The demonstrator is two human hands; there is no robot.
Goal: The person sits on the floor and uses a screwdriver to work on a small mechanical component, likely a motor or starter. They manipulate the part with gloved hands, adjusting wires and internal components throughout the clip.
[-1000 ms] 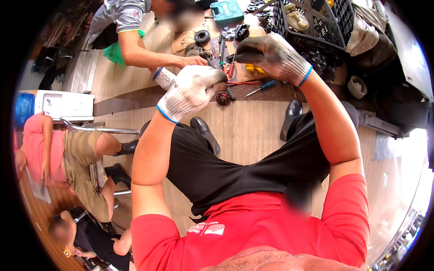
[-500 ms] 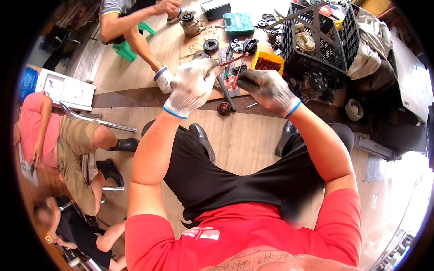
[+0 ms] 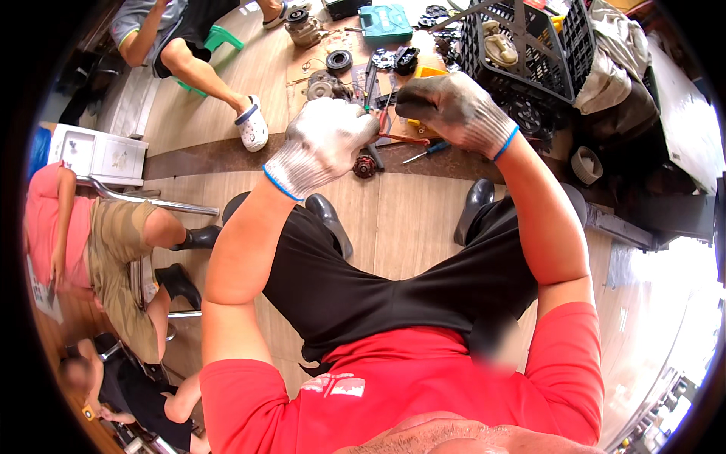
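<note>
My left hand (image 3: 327,144), in a white knitted glove with grey-stained fingers, is closed around a slim red tool (image 3: 404,139) whose end sticks out to the right. The tool's kind cannot be made out. My right hand (image 3: 461,112), in a matching stained glove, is raised to the right of it, its fingers curled together. Whatever they may hold is hidden. Below the hands on the floor lie a round dark-red part (image 3: 364,166) and a blue-handled screwdriver (image 3: 436,147). Just beyond are a black ring-shaped part (image 3: 339,60) and a grey round metal part (image 3: 322,85).
A yellow bin (image 3: 429,72) is partly behind my right hand. Black plastic crates (image 3: 529,72) stand at the far right, a teal case (image 3: 384,24) at the back. A person's clog (image 3: 253,129) is on the floor at left; another person in pink (image 3: 60,219) sits further left.
The red tool's free end has swung down, pointing right instead of up and right. My right hand has risen slightly. The co-worker's clogged foot at far left has shifted left.
</note>
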